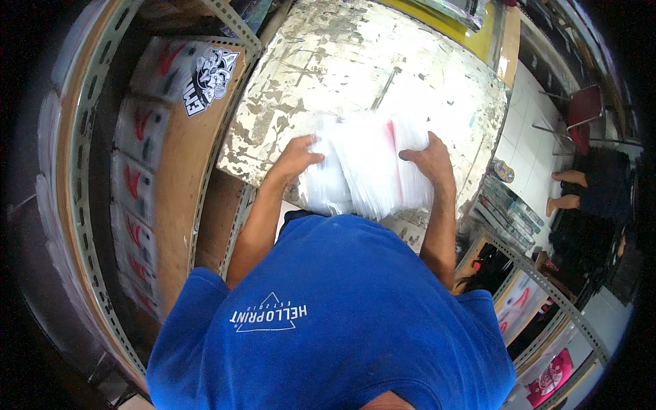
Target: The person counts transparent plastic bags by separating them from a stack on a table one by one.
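A loose stack of clear plastic bags (369,164), whitish with a red streak near its right part, lies close to my body on the near side of a worn white tabletop (328,68). At its left edge is my left hand (298,157), closed with the thumb over the plastic. My right hand (432,162) grips the opposite edge, its thumb lying on top and the fingers along the outer side. The bags are blurred and glare hides what is in them.
Metal shelving with a wooden board (183,184) and wrapped packs (137,181) stands on my left. At right are stacked flat packs (509,212), a red chair (584,113) and another person's bare feet (570,191). A yellow-framed panel (451,24) lies beyond the table.
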`<state>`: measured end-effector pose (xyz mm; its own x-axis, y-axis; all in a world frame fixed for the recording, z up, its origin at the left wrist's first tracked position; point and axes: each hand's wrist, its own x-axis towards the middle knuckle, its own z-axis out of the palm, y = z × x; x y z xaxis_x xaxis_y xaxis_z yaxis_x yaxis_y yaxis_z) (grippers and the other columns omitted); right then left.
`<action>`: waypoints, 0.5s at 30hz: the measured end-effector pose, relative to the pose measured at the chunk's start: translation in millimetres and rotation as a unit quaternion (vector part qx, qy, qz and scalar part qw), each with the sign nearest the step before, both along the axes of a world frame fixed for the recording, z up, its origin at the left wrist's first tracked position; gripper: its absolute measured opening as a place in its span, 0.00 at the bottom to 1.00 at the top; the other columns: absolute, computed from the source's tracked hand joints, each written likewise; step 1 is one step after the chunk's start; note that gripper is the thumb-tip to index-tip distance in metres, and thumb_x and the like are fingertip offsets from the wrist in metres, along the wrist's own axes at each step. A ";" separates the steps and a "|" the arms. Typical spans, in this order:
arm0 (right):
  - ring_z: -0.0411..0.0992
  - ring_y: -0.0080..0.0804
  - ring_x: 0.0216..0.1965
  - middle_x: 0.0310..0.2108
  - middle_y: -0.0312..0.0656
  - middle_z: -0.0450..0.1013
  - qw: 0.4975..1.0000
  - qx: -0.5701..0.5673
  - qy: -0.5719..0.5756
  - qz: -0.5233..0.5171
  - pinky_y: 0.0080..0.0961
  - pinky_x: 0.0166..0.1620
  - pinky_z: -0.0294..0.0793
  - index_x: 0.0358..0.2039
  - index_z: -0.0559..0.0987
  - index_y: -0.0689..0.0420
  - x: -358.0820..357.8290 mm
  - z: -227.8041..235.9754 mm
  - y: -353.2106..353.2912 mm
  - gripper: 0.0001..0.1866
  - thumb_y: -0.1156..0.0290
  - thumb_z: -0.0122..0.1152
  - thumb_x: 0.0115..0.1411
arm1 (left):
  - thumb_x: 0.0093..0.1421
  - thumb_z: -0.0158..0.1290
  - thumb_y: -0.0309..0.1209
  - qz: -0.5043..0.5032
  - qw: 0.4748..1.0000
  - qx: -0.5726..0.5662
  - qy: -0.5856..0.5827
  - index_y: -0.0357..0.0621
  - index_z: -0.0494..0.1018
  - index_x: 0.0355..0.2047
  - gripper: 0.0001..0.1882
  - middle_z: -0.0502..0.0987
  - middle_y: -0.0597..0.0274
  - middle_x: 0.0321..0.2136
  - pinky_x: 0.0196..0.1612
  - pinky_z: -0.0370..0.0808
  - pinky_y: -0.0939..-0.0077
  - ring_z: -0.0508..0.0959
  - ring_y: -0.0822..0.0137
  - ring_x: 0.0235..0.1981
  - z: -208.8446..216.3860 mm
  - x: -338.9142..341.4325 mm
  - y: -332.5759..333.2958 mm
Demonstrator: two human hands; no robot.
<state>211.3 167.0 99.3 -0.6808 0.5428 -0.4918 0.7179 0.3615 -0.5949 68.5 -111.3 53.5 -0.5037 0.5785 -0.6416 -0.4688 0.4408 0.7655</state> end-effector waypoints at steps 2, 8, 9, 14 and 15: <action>0.77 0.48 0.42 0.39 0.58 0.77 0.999 -0.012 0.036 -0.031 0.35 0.48 0.74 0.44 0.75 0.68 7.7 -0.2 -0.4 0.34 0.62 0.74 0.37 | 0.57 0.56 0.25 -0.038 0.998 -0.009 0.055 0.29 0.68 0.53 0.24 0.78 0.53 0.43 0.39 0.78 0.73 0.80 0.66 0.38 7.0 -4.5 12.1; 0.76 0.45 0.43 0.42 0.58 0.76 0.985 -0.042 0.097 -0.133 0.34 0.49 0.73 0.48 0.72 0.70 37.1 -22.7 -10.3 0.36 0.60 0.75 0.44 | 0.62 0.52 0.43 0.026 0.968 0.218 -0.123 0.31 0.63 0.59 0.32 0.76 0.48 0.47 0.48 0.77 0.67 0.78 0.64 0.46 6.3 -0.5 6.4; 0.75 0.44 0.44 0.43 0.57 0.76 0.981 -0.057 0.109 -0.150 0.34 0.50 0.72 0.50 0.71 0.71 38.0 -21.6 -13.5 0.37 0.60 0.75 0.46 | 0.62 0.52 0.45 0.023 0.959 0.250 -0.134 0.31 0.61 0.60 0.34 0.75 0.47 0.48 0.50 0.76 0.65 0.78 0.63 0.48 -4.8 4.5 3.3; 0.73 0.43 0.47 0.45 0.57 0.74 0.985 -0.003 0.125 -0.114 0.33 0.51 0.71 0.50 0.68 0.70 43.1 -26.4 -24.7 0.38 0.58 0.75 0.47 | 0.58 0.56 0.39 0.065 0.993 0.098 -0.014 0.28 0.68 0.54 0.29 0.77 0.46 0.46 0.51 0.73 0.63 0.77 0.59 0.48 11.0 33.6 24.2; 0.73 0.43 0.47 0.45 0.57 0.74 0.986 0.017 0.130 -0.104 0.33 0.51 0.71 0.50 0.68 0.69 42.9 -28.4 -26.4 0.38 0.59 0.76 0.46 | 0.57 0.56 0.37 0.059 0.995 0.061 0.045 0.29 0.70 0.52 0.27 0.78 0.45 0.44 0.50 0.74 0.63 0.78 0.58 0.46 5.5 31.6 27.4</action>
